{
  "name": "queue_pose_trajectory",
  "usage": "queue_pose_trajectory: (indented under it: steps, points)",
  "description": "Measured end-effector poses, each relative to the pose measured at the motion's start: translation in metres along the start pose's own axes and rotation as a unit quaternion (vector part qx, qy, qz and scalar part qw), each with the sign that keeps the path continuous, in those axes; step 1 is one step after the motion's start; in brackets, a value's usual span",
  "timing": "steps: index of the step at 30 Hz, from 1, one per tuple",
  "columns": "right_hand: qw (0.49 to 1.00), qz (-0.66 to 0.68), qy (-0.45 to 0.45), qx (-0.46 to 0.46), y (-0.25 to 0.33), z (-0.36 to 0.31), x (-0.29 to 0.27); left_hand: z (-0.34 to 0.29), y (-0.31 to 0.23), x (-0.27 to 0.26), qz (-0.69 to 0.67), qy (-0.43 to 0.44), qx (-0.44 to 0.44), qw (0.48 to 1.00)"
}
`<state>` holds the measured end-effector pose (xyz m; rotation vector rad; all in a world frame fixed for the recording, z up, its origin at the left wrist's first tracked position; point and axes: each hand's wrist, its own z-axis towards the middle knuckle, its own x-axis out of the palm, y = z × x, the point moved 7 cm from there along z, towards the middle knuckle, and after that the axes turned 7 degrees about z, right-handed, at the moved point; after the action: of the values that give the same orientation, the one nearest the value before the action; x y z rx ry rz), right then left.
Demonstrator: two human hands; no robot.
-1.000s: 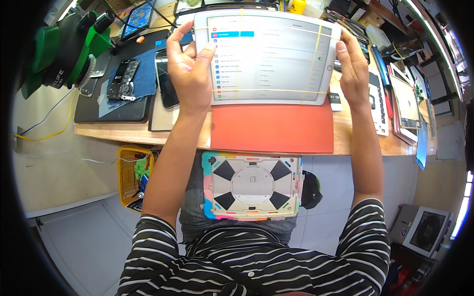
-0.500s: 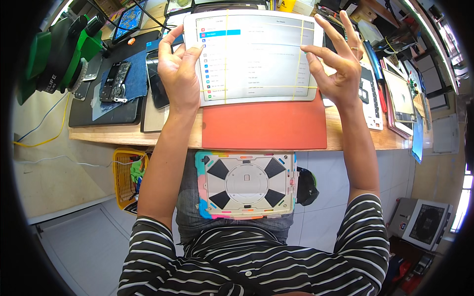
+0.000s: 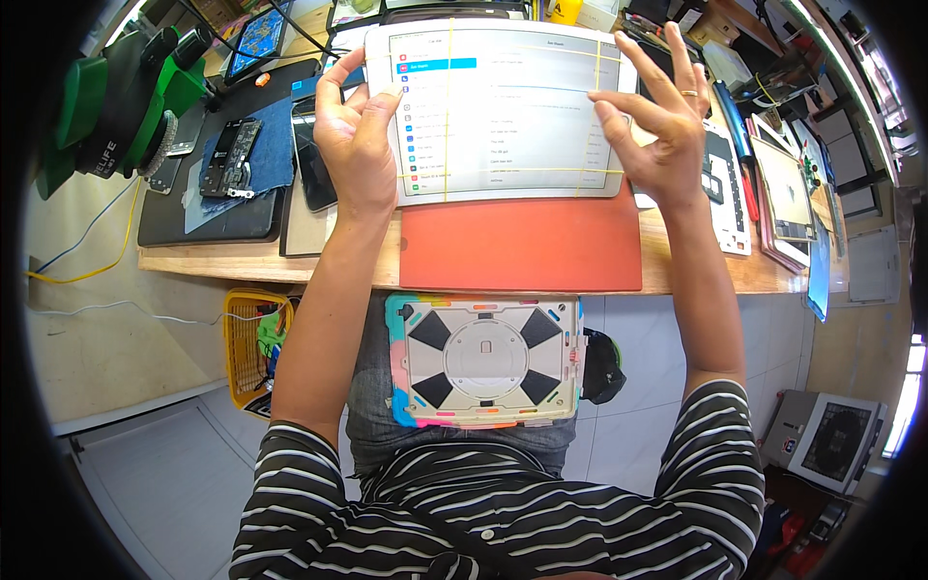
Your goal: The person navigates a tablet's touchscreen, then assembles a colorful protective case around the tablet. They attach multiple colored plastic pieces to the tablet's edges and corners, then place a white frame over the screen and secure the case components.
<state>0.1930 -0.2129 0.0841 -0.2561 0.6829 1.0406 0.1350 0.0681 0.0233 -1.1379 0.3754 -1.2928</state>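
A white tablet with a lit screen showing a list is held up, tilted, above the near part of the workbench. Yellow rubber bands run across it both ways. My left hand grips its left edge, thumb on the front and fingers behind. At the right side of the screen is my right hand, its index fingertip on or just over the glass near a band; the thumb tip is close by, and the other fingers are raised and spread. Beneath the tablet lies an orange-red mat. A multicoloured tablet case rests on my lap.
At the left stand a green and black microscope, a black laptop-like slab with a circuit board, and a dark phone. Tablet parts crowd the right. A yellow basket sits below the bench.
The tablet and my left hand have shifted very slightly to the right. My right hand keeps nearly the same pose by the screen, and the list looks the same.
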Motion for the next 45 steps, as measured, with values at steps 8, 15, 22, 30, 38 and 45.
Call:
queue_pose_trajectory:
  steps: [8,15,22,30,38,45]
  points:
    - [0.998,0.049,-0.036,0.026,-0.012,0.001,-0.006,0.000,-0.001,-0.002,-0.009,-0.016,-0.007,1.000]
    - [0.957,0.207,-0.099,0.178,-0.059,-0.008,-0.012,0.000,-0.001,-0.003,0.014,-0.016,0.007,1.000]
    - [0.854,0.430,0.003,0.291,-0.056,-0.014,0.020,-0.001,-0.006,-0.001,-0.006,-0.019,0.010,1.000]
    - [0.693,0.589,0.060,0.412,-0.069,-0.029,0.031,0.009,-0.003,0.001,0.003,-0.012,-0.051,0.999]
    - [0.688,0.509,-0.174,0.487,-0.012,-0.039,-0.015,-0.023,-0.024,0.008,-0.299,0.124,-0.269,0.907]
    - [0.596,0.563,-0.361,0.445,0.062,-0.084,0.005,-0.107,-0.049,0.019,-0.306,0.050,-0.192,0.931]
